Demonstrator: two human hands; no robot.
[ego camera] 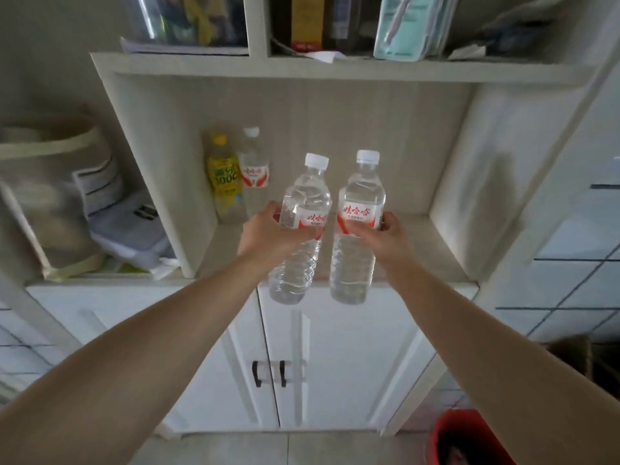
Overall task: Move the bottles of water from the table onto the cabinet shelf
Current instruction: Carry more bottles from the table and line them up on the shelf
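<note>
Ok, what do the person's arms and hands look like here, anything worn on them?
Both forearms are bare as far as the picture shows: no sleeves in view. The left hand and right hand wear no gloves, and no watch, bracelet or ring shows on the visible sides. No marks or bandages show. The upper arms are out of the picture, so a short sleeve cannot be ruled out.

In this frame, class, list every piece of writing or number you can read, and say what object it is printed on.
"娃哈哈": red label of the bottle in the right hand.
"娃哈哈", partly covered: label of the bottle in the left hand.
"100": label of the yellow drink bottle on the shelf.
Unreadable: small print under the brand names; the label on the shelf's water bottle; items on the upper shelf.
</note>
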